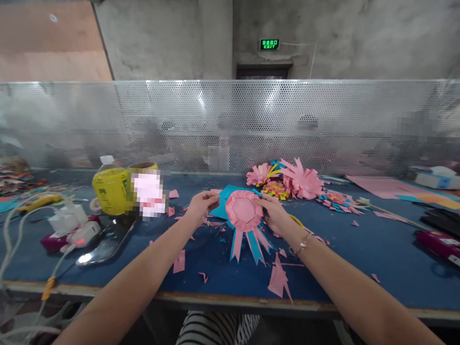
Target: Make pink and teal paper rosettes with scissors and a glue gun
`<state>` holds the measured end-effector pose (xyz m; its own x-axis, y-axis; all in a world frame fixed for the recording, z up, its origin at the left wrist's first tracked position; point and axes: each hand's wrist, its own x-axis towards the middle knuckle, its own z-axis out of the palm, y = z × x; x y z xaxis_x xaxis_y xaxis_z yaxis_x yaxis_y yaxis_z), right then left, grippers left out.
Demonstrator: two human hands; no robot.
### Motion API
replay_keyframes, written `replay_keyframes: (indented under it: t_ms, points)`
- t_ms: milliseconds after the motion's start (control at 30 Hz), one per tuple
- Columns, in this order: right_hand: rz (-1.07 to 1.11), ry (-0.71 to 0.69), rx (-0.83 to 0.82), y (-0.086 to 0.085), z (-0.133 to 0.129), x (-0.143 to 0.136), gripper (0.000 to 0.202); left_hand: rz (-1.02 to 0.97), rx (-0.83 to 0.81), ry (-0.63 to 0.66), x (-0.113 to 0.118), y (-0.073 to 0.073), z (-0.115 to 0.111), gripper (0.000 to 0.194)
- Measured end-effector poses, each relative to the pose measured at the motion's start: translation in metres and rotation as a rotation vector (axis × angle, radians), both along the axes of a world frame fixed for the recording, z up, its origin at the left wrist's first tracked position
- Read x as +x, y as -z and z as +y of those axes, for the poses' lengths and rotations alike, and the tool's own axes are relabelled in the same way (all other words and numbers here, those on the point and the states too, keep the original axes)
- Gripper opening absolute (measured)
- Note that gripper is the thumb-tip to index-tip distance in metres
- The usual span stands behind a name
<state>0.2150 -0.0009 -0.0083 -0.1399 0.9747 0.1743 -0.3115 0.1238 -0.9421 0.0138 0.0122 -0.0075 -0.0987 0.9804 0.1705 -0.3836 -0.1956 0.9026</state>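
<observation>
A pink paper rosette (243, 210) with pink and blue ribbon tails is held low over the table, between my two hands. Behind its upper left side lies a piece of blue paper (222, 202); whether the two are joined I cannot tell. My left hand (203, 206) is closed, pinching the blue paper's left edge. At the rosette's right rim, my right hand (273, 213) grips it with thumb and fingers. Pink paper scraps (279, 278) lie below and around the hands.
Several paper flowers (302, 180) are piled behind the rosette. To the left stand a yellow-labelled bottle (112, 190), a tape roll (144, 165), a power strip with chargers (72, 230) and a dark phone (109, 243). A purple tool (445, 249) lies right. A perforated metal screen (201, 128) borders the back.
</observation>
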Motion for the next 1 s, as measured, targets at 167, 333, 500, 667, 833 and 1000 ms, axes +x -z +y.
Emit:
replay_keyframes:
  t_ms: [167, 333, 500, 667, 833, 1000]
  points:
    - [0.004, -0.014, 0.022, 0.0009, 0.0001, -0.0003, 0.017, 0.015, -0.029, 0.006, -0.0002, 0.0012, 0.0007, 0.026]
    - [-0.005, -0.017, 0.022, -0.0003, -0.0004, -0.001, 0.017, 0.014, -0.028, -0.015, 0.0001, 0.0009, 0.0002, 0.027]
    - [-0.006, -0.022, 0.016, 0.0009, 0.0012, -0.0004, 0.017, 0.017, -0.018, -0.016, 0.0005, -0.0012, -0.0021, 0.028]
    - [-0.005, -0.024, 0.012, 0.0019, 0.0025, -0.0006, 0.018, -0.001, -0.034, 0.004, 0.0007, -0.0015, -0.0032, 0.025]
    - [0.014, -0.016, -0.003, -0.0003, 0.0006, -0.001, 0.019, -0.004, -0.039, 0.008, 0.0, 0.0008, -0.0011, 0.022]
    - [0.017, -0.001, -0.009, -0.0026, -0.0017, -0.0003, 0.017, 0.001, -0.027, -0.008, -0.0007, 0.0004, -0.0009, 0.018]
